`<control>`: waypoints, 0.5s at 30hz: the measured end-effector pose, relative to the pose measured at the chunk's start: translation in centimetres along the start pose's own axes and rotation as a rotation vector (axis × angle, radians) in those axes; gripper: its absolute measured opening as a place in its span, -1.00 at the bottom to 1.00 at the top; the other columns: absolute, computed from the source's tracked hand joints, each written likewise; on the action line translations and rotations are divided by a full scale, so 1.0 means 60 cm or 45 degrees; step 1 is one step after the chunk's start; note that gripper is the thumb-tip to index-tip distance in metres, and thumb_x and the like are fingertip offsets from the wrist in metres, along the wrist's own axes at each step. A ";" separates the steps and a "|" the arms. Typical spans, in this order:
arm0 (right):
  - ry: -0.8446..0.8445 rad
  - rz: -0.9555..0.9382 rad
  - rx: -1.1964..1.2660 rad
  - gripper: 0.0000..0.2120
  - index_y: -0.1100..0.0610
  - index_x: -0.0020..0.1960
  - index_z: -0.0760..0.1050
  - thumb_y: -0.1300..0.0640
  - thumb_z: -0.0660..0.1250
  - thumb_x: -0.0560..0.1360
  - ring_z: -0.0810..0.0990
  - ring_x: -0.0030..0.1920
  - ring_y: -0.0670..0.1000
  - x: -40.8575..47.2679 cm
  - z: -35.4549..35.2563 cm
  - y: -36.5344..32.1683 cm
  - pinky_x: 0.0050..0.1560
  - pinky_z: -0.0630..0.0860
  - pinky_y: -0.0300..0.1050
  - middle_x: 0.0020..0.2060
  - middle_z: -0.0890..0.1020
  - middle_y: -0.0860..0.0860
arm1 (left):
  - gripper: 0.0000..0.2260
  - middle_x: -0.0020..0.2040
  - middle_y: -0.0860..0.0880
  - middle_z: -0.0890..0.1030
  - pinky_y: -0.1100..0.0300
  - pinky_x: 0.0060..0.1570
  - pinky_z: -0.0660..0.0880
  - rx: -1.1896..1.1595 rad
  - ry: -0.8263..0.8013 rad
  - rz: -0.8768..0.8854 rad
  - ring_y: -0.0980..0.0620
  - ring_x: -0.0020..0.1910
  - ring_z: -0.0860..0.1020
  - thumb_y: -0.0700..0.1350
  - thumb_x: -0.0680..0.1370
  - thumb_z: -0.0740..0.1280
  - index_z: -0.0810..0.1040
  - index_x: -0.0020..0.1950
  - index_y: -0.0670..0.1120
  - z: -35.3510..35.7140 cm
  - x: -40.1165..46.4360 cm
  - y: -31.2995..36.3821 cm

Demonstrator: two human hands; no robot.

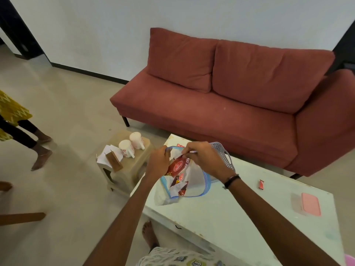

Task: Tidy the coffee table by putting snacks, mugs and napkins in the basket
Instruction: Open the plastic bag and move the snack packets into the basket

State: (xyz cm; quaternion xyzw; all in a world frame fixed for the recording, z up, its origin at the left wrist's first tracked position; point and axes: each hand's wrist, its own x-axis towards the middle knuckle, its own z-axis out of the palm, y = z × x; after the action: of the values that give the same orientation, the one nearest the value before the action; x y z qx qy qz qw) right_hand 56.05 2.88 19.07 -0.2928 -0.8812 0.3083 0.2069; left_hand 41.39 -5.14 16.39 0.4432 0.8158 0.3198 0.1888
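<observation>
Both hands pinching the rim of a clear zip bag (pixel 194 186): left hand (pixel 158 162) also clamped on a glossy red snack packet (pixel 177 167), right hand (pixel 206 158) gripping the top edge. Perforated grey plastic basket (pixel 224 156) sits just behind on the pale coffee table (pixel 230 214).

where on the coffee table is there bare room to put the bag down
Bare top lies between the zip bag and the pink-lidded container, toward the near edge. The small red wrapper sits beyond it. The far-left end is crowded: bag, both hands, basket.
</observation>
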 end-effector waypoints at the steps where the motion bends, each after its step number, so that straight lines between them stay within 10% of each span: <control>1: 0.010 -0.008 0.090 -0.96 0.18 -0.12 0.61 0.26 0.38 0.45 0.65 -0.11 -0.01 -0.002 -0.012 0.003 -0.04 0.59 -0.09 -0.15 0.70 0.04 | -0.70 -0.14 -0.24 0.60 0.01 -0.16 0.45 -0.027 -0.008 -0.037 -0.14 -0.18 0.53 -0.05 0.63 0.07 0.50 0.00 -0.22 0.001 0.004 -0.001; 15: 0.715 0.391 0.647 -0.87 0.31 -0.11 0.49 0.22 0.35 0.50 0.67 -0.17 -0.05 0.008 -0.130 0.030 -0.27 0.66 -0.17 -0.21 0.67 0.11 | -0.66 -0.07 -0.33 0.58 -0.03 -0.01 0.42 -0.255 0.091 -0.257 -0.28 -0.03 0.52 -0.14 0.62 0.05 0.50 -0.08 -0.35 0.049 0.064 0.073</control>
State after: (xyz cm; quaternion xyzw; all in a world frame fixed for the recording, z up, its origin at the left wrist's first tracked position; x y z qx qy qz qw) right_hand 60.63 7.63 23.63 -0.4332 -0.6324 0.4515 0.4566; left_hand 43.72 0.92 17.16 0.3262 0.8265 0.3946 0.2341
